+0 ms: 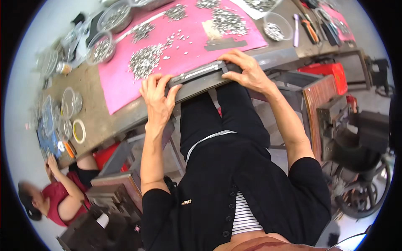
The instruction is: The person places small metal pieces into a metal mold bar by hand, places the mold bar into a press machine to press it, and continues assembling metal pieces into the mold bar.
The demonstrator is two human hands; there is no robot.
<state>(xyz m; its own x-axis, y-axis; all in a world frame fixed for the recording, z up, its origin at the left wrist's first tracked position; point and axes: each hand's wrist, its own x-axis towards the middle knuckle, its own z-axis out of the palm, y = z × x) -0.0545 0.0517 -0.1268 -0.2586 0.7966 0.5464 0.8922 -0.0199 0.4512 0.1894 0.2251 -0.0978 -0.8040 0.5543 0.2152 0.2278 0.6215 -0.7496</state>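
A long dark bar-shaped holder with a shiny strip along its top rests at the front edge of the bench. My left hand grips its left end, thumb on the near side and fingers over the far side. At the other end my right hand holds it the same way, thumb below and fingers curled over the top. Just beyond lies a pink sheet bearing heaps of small silvery metal pieces. Another large heap sits toward the right, beside flat grey strips.
Clear tubs of metal pieces stand left, and a round tub right. Orange-handled pliers and a purple-handled tool lie at right. A tape roll is at left, near a co-worker in red. Machines flank me.
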